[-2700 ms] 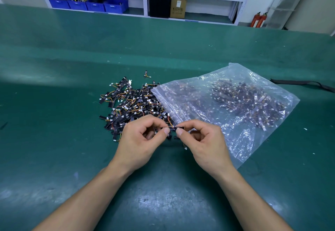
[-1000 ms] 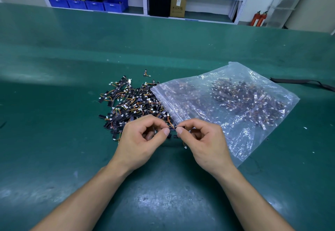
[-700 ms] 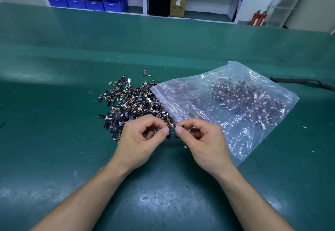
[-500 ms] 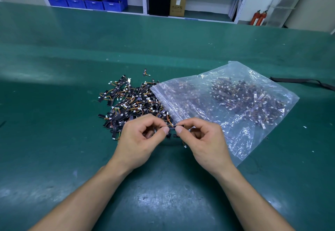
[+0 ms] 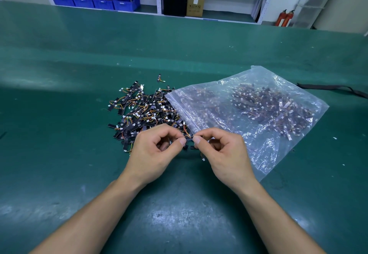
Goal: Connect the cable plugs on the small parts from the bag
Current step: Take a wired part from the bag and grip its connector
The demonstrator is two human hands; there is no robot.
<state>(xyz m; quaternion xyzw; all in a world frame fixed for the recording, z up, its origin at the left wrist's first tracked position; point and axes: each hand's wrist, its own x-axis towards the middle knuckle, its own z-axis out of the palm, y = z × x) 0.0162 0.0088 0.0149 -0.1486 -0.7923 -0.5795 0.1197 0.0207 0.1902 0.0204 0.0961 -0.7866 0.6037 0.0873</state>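
The hands have barely shifted: left hand (image 5: 155,152) and right hand (image 5: 225,154) still pinch one small part (image 5: 188,138) beside the bag (image 5: 264,154).

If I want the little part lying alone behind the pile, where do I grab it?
Pinch the lone part by its black strip's long edges, coming from above: it lies flat, clear of the pile, and its wire looks floppy.

I pinched one small black part (image 5: 188,137) between my left hand (image 5: 157,152) and right hand (image 5: 223,152), just before the loose pile (image 5: 143,112) and the bag (image 5: 249,112); its plug was probably hidden.
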